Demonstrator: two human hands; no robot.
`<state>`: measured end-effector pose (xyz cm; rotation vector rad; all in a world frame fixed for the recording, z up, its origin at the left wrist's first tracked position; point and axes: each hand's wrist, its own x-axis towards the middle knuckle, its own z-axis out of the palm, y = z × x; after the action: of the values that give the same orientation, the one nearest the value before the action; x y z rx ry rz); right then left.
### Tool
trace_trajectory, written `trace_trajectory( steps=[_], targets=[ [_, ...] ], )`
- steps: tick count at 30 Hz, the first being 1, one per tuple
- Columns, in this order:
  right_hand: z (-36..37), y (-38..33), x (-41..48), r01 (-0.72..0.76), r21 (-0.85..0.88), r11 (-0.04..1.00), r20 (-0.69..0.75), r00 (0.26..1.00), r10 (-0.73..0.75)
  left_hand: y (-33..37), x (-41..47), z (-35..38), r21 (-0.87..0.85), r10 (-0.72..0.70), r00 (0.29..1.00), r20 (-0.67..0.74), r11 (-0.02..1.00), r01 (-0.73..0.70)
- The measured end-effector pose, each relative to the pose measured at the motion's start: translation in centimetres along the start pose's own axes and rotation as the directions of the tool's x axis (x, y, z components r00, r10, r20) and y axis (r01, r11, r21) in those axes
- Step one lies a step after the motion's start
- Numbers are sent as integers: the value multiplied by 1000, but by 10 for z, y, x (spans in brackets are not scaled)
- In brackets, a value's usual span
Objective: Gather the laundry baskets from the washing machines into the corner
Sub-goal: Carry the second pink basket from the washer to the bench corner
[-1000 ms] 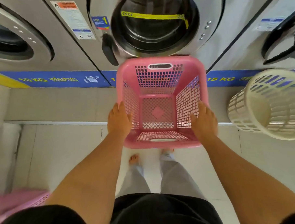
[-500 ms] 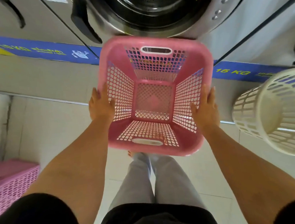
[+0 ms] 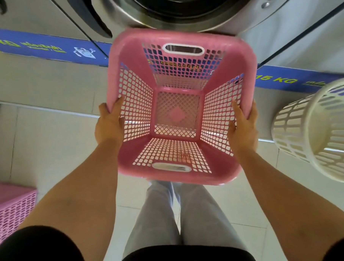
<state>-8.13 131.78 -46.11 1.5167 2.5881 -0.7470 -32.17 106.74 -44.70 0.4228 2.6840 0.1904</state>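
Far left of our grip, a second pink basket (image 3: 12, 212) sits on the tiled floor (image 3: 49, 147), cut off by the frame edge, well apart from our hands. Our left hand (image 3: 108, 126) clamps the left rim of the pink laundry basket (image 3: 233, 54), thumb over the edge, fingers hidden under the outside wall. The basket hangs between both hands, off the floor, empty, open side facing us, its far rim just below the washing machine (image 3: 261, 20) door. Our right hand (image 3: 244, 128) grips the right rim the same way, thumb inside against the mesh wall. Right of that grip, near but not touching, a white round basket (image 3: 325, 131) lies tilted on its side in front of the blue strip (image 3: 279, 80) marked 15 KG.
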Motion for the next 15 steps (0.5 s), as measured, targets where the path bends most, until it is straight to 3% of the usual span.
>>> trace_trajectory(
  steps=[7, 15],
  targets=[
    [-19, -18, -12, 32, -56, 998, 77, 997, -28, -12, -32, -20, -18, -62, 998, -9, 998, 62],
    [-38, -69, -45, 169, -71, 983, 137, 978, -158, -63, -91, -59, -125, -200, 979, -49, 973, 192]
  ],
)
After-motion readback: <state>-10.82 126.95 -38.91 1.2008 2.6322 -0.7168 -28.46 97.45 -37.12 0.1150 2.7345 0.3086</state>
